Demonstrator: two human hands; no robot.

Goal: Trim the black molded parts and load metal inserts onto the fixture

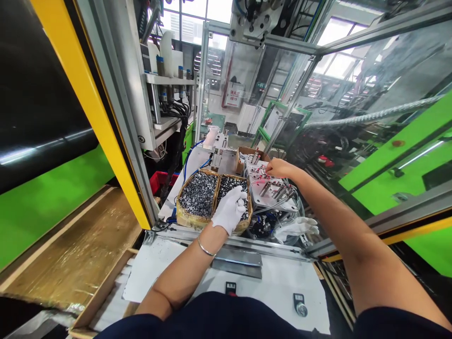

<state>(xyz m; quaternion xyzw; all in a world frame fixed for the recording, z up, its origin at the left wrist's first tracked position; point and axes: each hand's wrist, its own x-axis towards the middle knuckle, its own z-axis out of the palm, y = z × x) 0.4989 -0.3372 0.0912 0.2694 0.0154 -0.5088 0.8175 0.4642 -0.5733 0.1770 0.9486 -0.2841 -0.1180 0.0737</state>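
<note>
My left hand (pixel 230 212) wears a white glove and hangs over the near part of a box of small dark and shiny metal parts (pixel 233 183). Its fingers are curled together; whatever lies in them is hidden. Left of it stands a second box, filled with small metal rings or nuts (pixel 198 193). My bare right hand (pixel 278 168) reaches to a metal fixture plate (pixel 257 200) carrying metal cylinders and red pieces. The fingertips are drawn together at a red piece on the fixture, too small to make out.
An empty-looking white glove (pixel 296 229) lies right of the fixture by tubes and cables. A cardboard box (pixel 243 162) stands behind. An aluminium frame rail (pixel 229 241) crosses in front. On the white near surface lie a metal bar (pixel 237 262) and small devices (pixel 300 304).
</note>
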